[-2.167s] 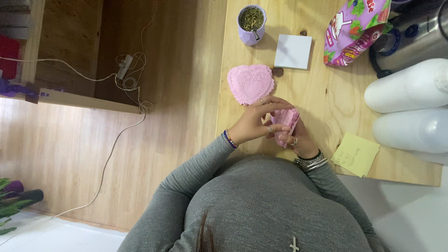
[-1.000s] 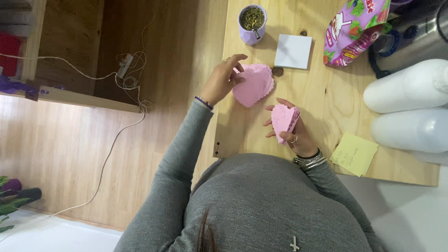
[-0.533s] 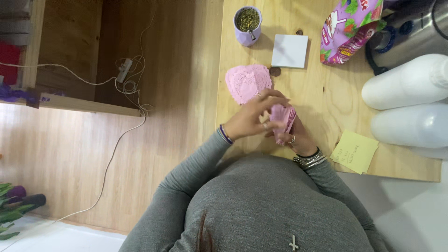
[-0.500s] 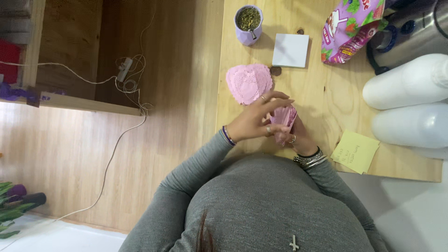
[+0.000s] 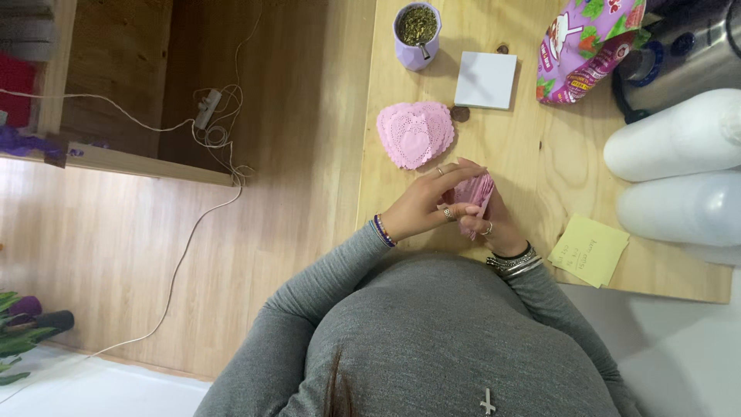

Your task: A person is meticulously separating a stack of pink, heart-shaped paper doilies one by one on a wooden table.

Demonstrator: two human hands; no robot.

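My right hand [image 5: 500,230], with metal bangles at the wrist, holds a small stack of pink paper doilies [image 5: 475,193] just above the table's near edge. My left hand [image 5: 427,205], with rings and a beaded bracelet, reaches across, and its fingertips pinch the top of that stack. A pile of pink heart-shaped lace doilies [image 5: 415,133] lies flat on the wooden table [image 5: 532,162], a short way beyond my hands.
A lilac cup of dried herb [image 5: 417,26], a white note pad [image 5: 485,79] and a colourful snack bag [image 5: 588,48] stand at the far side. Two white bottles [image 5: 679,174] and a metal kettle [image 5: 691,50] lie to the right. A yellow sticky note [image 5: 590,249] sits near the edge.
A second ago my left hand was laying a doily on the heart pile. It has come back to the stack in my right hand and stayed there.
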